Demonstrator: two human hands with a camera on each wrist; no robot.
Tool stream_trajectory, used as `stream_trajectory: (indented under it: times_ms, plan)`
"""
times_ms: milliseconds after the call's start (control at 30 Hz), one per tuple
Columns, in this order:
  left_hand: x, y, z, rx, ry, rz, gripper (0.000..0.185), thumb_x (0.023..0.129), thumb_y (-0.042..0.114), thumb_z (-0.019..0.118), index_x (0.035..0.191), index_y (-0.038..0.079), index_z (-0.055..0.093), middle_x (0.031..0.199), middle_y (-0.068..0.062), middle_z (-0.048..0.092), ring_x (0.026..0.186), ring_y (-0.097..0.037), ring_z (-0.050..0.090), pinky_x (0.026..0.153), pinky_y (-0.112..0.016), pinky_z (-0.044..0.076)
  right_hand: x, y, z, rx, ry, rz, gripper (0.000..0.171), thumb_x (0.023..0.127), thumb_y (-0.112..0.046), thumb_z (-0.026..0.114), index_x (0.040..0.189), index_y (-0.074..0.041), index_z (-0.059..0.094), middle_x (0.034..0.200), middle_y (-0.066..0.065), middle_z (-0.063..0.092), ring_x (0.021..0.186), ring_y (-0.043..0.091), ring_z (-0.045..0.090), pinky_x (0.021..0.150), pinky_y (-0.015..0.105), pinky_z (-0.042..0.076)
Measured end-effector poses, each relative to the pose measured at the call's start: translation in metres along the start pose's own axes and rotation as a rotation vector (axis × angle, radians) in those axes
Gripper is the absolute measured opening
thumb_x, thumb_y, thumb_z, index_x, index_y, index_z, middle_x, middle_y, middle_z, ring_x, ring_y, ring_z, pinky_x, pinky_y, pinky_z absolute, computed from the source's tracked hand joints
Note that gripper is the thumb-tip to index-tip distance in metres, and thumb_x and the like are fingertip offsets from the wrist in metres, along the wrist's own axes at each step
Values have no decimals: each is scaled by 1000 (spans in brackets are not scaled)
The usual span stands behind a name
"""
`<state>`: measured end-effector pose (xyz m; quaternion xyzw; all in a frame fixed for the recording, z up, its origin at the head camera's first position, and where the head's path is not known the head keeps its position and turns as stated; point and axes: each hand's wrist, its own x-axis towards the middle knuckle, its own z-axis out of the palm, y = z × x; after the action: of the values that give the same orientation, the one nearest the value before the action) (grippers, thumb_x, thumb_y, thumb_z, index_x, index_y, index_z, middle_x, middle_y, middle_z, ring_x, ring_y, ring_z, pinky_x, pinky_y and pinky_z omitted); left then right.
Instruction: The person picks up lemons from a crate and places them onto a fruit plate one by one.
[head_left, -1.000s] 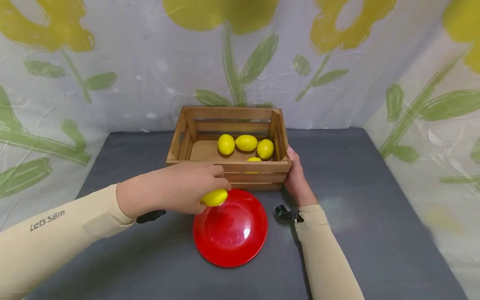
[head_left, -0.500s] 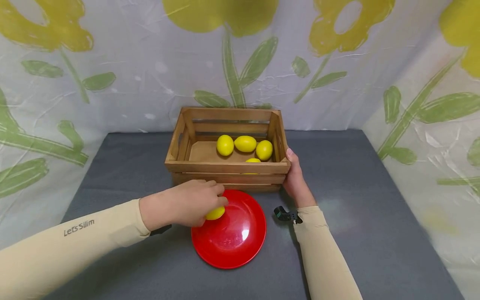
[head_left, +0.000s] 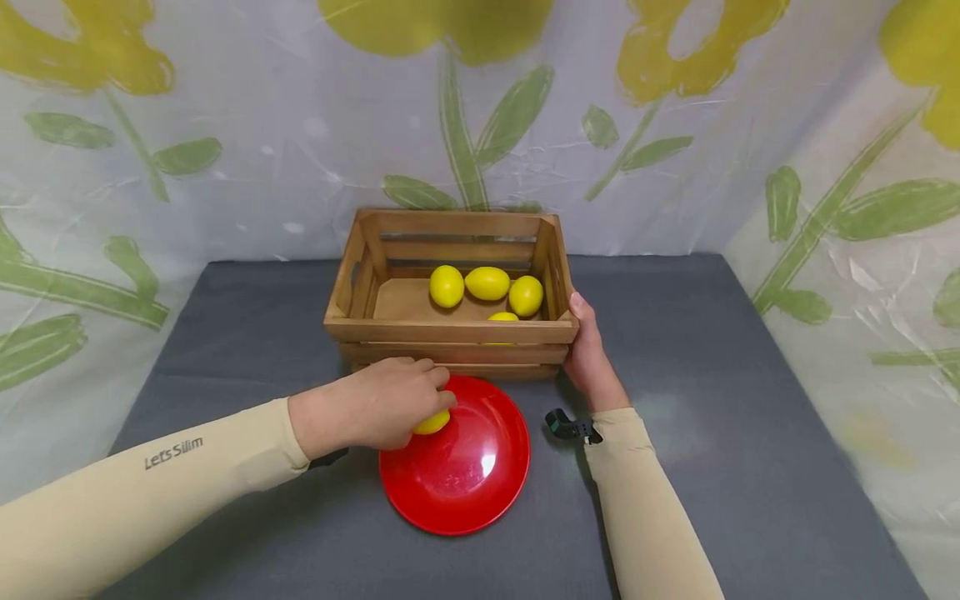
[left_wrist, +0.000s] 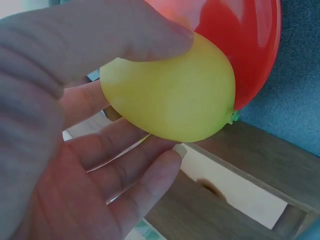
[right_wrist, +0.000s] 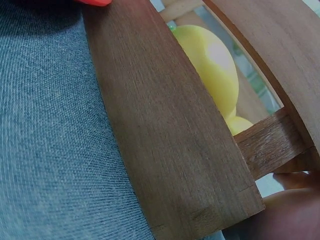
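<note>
Centrally, between the left and right edges of the tabletop (head_left: 675, 333), one red plate (head_left: 465, 487) sits just in front of one slatted wooden crate (head_left: 450, 332), presumably keeping the reach between them short. Over the plate's far left rim, the left hand (head_left: 381, 403) pinches one yellow lemon (left_wrist: 170, 95) between thumb and fingers, likely so its smooth skin cannot slip; whether it touches the plate is unclear. Farther off, the right hand (head_left: 591, 354) clasps the crate's near right corner, seemingly to steady it close to the tabletop's far edge. Inside, towards the right end, lie four more lemons (head_left: 446, 287), one partly hidden by the front slat, making five visible.
</note>
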<state>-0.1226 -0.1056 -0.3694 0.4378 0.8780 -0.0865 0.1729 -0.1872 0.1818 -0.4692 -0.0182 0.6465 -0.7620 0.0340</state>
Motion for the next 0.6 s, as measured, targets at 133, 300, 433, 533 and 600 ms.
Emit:
stream_trajectory:
  times_ms: [133, 300, 433, 533, 600]
  plan:
    - [3, 1, 3, 8, -2, 1, 70, 70, 30, 102, 133, 18, 73, 127, -8, 70, 118, -27, 65, 91, -42, 64, 1, 0, 0, -2, 3, -1, 111, 89, -85, 46, 173, -19, 19, 173, 17, 23, 152, 37, 30, 130, 58, 21]
    - [6, 4, 7, 25, 15, 20, 66, 73, 29, 100, 133, 17, 74, 124, -8, 70, 120, -27, 66, 97, -43, 62, 1, 0, -1, -11, 7, -6, 110, 89, -85, 46, 173, -20, 19, 173, 17, 23, 152, 38, 30, 130, 60, 22]
    - [7, 6, 8, 33, 8, 17, 66, 74, 29, 99, 134, 18, 74, 122, -7, 70, 117, -26, 65, 96, -41, 62, 0, 1, -1, -9, 5, -15, 109, 89, -84, 46, 173, -20, 19, 173, 17, 24, 152, 37, 30, 130, 59, 21]
    - [9, 6, 9, 33, -2, 8, 67, 74, 29, 99, 135, 18, 73, 122, -7, 70, 116, -25, 65, 95, -41, 63, 1, 0, -1, -2, -1, -23, 110, 89, -85, 47, 174, -20, 19, 173, 17, 23, 152, 36, 29, 130, 59, 20]
    - [9, 7, 8, 37, -10, 5, 68, 73, 29, 99, 135, 18, 73, 123, -7, 69, 116, -25, 64, 95, -41, 62, 1, -1, 0, -2, -7, -21, 109, 90, -84, 46, 174, -21, 18, 174, 16, 23, 153, 36, 28, 131, 59, 19]
